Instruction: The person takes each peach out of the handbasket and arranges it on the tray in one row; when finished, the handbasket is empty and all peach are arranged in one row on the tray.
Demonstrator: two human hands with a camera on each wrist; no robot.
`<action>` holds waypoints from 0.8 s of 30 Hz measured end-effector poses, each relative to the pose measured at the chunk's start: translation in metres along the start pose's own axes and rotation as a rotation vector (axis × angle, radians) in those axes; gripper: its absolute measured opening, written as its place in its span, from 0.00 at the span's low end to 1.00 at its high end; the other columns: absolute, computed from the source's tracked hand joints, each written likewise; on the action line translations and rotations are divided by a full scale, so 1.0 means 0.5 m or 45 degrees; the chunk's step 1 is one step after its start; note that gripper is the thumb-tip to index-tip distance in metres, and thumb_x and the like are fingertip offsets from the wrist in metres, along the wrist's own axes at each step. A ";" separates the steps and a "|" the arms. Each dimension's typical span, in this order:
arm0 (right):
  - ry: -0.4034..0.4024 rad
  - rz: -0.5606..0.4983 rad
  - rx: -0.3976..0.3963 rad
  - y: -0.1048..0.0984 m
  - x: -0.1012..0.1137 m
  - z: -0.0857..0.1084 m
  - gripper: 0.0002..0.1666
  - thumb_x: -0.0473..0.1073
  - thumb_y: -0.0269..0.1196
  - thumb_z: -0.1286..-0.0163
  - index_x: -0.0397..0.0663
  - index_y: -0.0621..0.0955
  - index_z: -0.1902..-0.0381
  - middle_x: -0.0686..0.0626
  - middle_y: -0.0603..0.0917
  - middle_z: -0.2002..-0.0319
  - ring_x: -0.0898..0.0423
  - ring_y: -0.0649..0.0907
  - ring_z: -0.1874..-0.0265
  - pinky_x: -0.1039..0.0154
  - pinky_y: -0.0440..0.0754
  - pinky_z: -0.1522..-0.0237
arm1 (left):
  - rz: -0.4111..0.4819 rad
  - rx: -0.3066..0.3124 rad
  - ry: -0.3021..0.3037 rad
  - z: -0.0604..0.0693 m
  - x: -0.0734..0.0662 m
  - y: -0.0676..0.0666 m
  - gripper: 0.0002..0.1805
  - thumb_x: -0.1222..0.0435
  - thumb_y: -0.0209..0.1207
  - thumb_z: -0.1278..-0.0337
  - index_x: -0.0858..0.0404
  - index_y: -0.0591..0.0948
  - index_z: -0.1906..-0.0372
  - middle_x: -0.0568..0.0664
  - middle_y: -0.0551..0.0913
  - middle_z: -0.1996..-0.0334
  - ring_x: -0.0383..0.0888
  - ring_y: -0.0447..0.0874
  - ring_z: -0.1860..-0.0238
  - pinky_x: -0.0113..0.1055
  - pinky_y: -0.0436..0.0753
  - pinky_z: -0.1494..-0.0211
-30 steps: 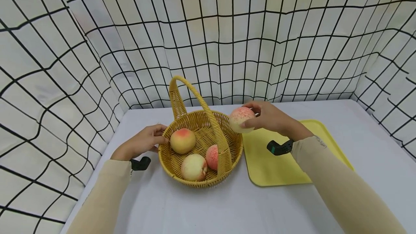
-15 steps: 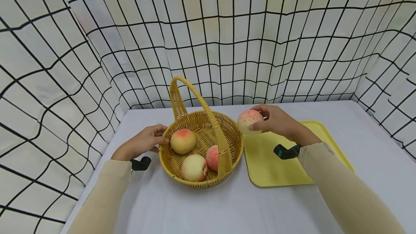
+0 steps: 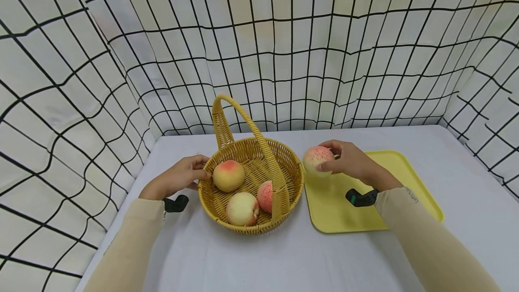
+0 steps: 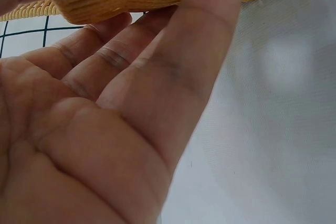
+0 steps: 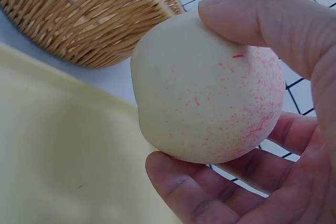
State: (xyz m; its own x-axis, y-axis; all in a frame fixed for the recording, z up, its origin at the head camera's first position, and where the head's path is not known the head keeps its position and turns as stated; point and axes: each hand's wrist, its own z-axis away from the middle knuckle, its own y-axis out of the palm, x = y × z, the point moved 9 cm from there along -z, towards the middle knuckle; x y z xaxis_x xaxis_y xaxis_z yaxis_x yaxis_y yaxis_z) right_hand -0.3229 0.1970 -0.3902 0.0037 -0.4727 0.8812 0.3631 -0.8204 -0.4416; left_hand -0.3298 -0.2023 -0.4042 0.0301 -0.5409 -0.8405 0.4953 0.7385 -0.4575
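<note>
The right hand (image 3: pixel 350 160) holds a round peach (image 3: pixel 313 158), pale cream with pink speckling, thumb on one side and fingers on the other. The peach is at the far left corner of a yellow tray (image 3: pixel 373 220), just right of a wicker basket (image 3: pixel 254 170); whether its underside touches the tray I cannot tell. In the right wrist view the pale side faces the camera, with the speckles thickest toward the palm.

The left hand (image 3: pixel 178 175) grips the left rim of the basket, fingers bent against the wicker. The basket stands upright on the desk (image 3: pixel 243 265), left of the tray, and its tall handle (image 3: pixel 279 188) arches from the far left side to the near right.

Three more fruits lie inside the basket: a yellow-orange one with a red top (image 3: pixel 229 176) at the left, a cream one (image 3: pixel 240 209) at the near side, and a pink one (image 3: pixel 265 196) to its right, partly hidden by the handle.

Beige sleeves (image 3: pixel 129 247) cover both forearms, and a small black device (image 3: pixel 175 203) sits at each wrist. White walls (image 3: pixel 300 67) with black grid lines rise behind the desk and on both sides.
</note>
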 end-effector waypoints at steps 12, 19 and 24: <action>-0.003 -0.046 0.016 0.025 -0.039 0.004 0.40 0.46 0.74 0.35 0.41 0.72 0.29 0.39 0.79 0.41 0.47 0.79 0.47 0.56 0.86 0.47 | 0.002 0.007 -0.001 -0.001 0.002 0.001 0.27 0.66 0.56 0.29 0.71 0.69 0.30 0.65 0.80 0.37 0.55 0.84 0.43 0.51 0.88 0.47; 0.011 -0.023 0.004 0.031 -0.054 0.005 0.40 0.47 0.75 0.36 0.43 0.73 0.30 0.41 0.80 0.42 0.47 0.79 0.46 0.58 0.84 0.48 | -0.006 0.008 0.003 0.000 0.001 0.000 0.26 0.66 0.56 0.29 0.72 0.69 0.30 0.65 0.80 0.37 0.55 0.84 0.43 0.50 0.88 0.48; 0.012 0.002 -0.005 0.033 -0.056 0.008 0.40 0.48 0.76 0.37 0.44 0.74 0.30 0.42 0.81 0.42 0.47 0.79 0.47 0.58 0.82 0.50 | -0.007 0.005 0.002 0.000 0.000 0.000 0.26 0.66 0.56 0.28 0.72 0.69 0.31 0.65 0.81 0.38 0.55 0.85 0.44 0.50 0.89 0.48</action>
State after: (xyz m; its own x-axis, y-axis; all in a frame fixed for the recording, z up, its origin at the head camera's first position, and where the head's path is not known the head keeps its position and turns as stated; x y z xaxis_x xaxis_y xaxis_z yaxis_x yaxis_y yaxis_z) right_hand -0.3135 0.1980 -0.4216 -0.0045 -0.4769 0.8789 0.3593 -0.8210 -0.4436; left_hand -0.3297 -0.2026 -0.4043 0.0263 -0.5446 -0.8383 0.4992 0.7337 -0.4610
